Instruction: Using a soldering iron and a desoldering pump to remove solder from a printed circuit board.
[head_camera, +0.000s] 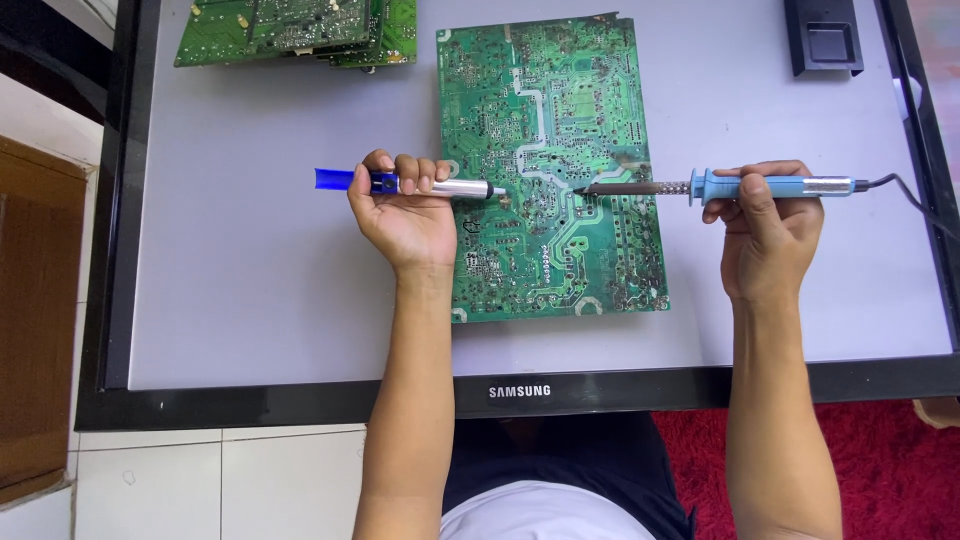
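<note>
Large green printed circuit board (555, 165), solder side up, lies flat at mid-surface of a grey flat screen panel with black frame (250, 280). Over its middle, two tools meet tip to tip — almost touching. Left hand (405, 215) is curled tight around a blue-and-silver desoldering pump (420, 184), nozzle pointing right onto the board. Right hand (765, 235) grips the light-blue handle of a soldering iron (720, 187), fingers wrapped, dark tip pointing left onto the board; its black cord (915, 200) trails off right. Outward: stack of smaller green circuit boards (300, 30) at top left, well apart; black rectangular stand (825, 38) at top right. Nothing lies between the tools and board — red carpet (880, 450) below right.
</note>
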